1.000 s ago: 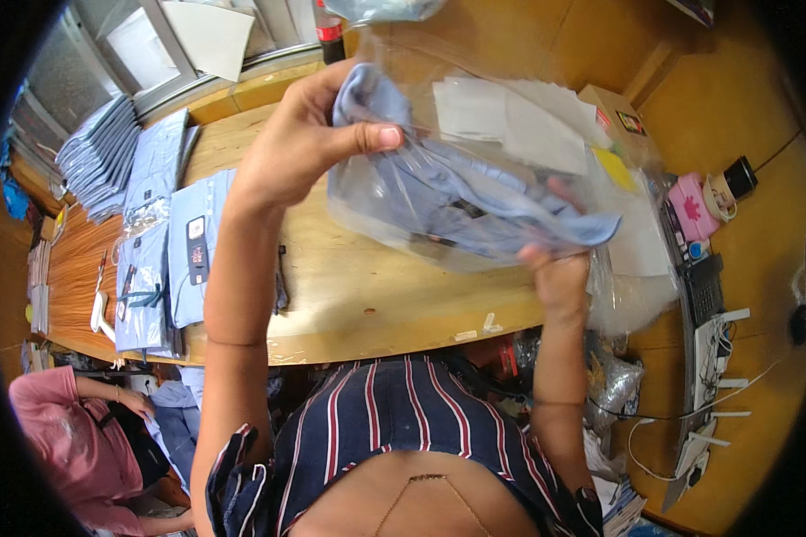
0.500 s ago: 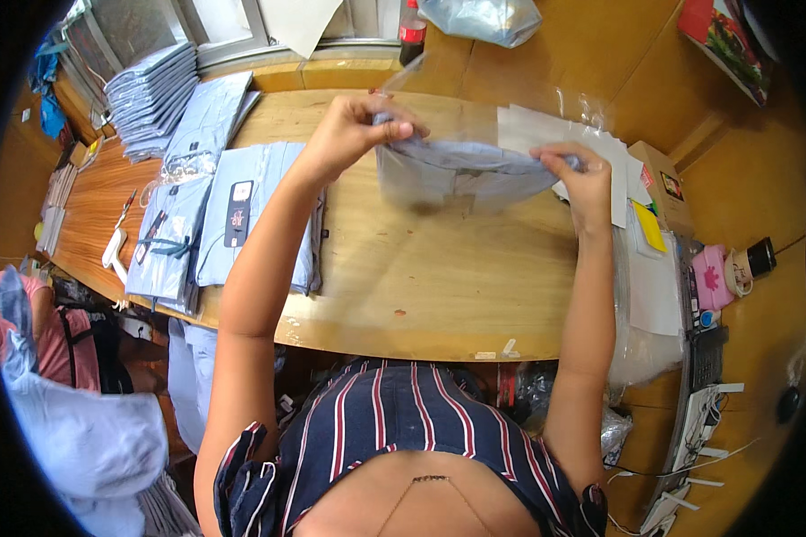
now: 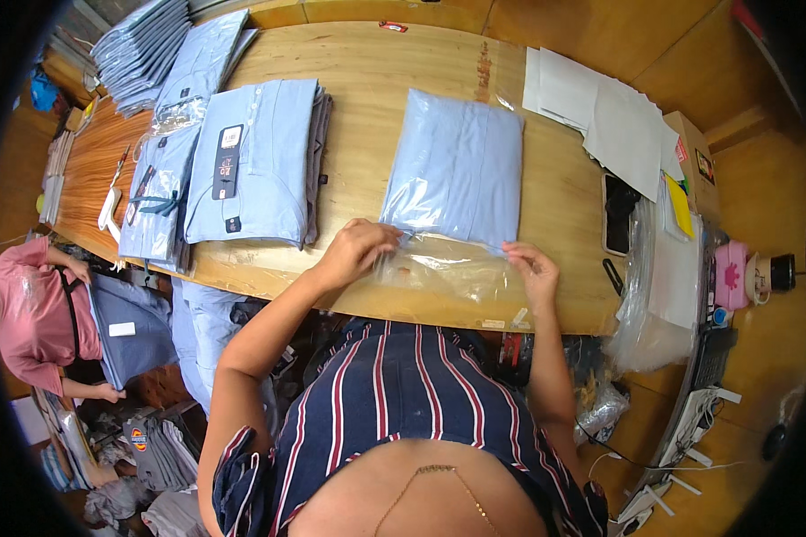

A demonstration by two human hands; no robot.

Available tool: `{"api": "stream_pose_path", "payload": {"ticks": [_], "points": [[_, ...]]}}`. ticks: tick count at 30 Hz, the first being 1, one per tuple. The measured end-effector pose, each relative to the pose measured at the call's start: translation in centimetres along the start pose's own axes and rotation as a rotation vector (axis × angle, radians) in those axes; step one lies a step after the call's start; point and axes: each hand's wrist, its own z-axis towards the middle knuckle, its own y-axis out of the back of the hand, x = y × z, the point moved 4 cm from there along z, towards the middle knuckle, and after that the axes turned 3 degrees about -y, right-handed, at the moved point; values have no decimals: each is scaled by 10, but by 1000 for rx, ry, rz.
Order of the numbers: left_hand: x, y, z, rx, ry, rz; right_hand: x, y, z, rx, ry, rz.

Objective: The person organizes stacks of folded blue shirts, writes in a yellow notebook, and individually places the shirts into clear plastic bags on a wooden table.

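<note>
A folded light-blue shirt (image 3: pixel 457 166) lies flat on the table inside a clear plastic bag (image 3: pixel 448 268). The bag's loose end reaches past the shirt toward me. My left hand (image 3: pixel 358 251) is closed on the near left corner of the bagged shirt, its fingertips partly hidden under the plastic. At the near right corner, my right hand (image 3: pixel 532 268) pinches the edge between thumb and fingers. To the left, a stack of folded blue shirts (image 3: pixel 273 170) with a dark hang tag (image 3: pixel 227 166) on top sits apart from my hands.
Bagged shirts (image 3: pixel 157 192) and a tall pile of them (image 3: pixel 141 54) fill the table's left side. White papers (image 3: pixel 622 134), a dark phone (image 3: pixel 617 215) and plastic bags (image 3: pixel 636 295) lie on the right. A person in pink (image 3: pixel 40 313) holds a blue garment (image 3: pixel 130 322) at lower left.
Both my hands have come down and toward me, and the bagged shirt that was held up above the table now lies flat. The person at left now shows a garment held out.
</note>
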Motion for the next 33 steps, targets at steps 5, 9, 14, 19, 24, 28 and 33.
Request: {"api": "stream_pose_path", "payload": {"ticks": [5,9,14,19,24,28,33], "points": [[16,2,26,-278,300,-257,12,-1,17,-181,-57,119],[33,-8,47,-461,426,-187,9,-9,36,-334,-85,140],[46,-12,61,-510,503,213,1,-20,57,-487,-268,-227],[54,-15,70,-392,487,428,-2,-20,69,-547,-277,-981],[49,-20,81,-318,412,717,4,-31,78,-491,-328,-1307],[51,-14,79,-301,341,619,2,-19,78,-450,-331,-1153],[62,4,60,-433,464,572,14,-2,78,-492,-134,-991]]}}
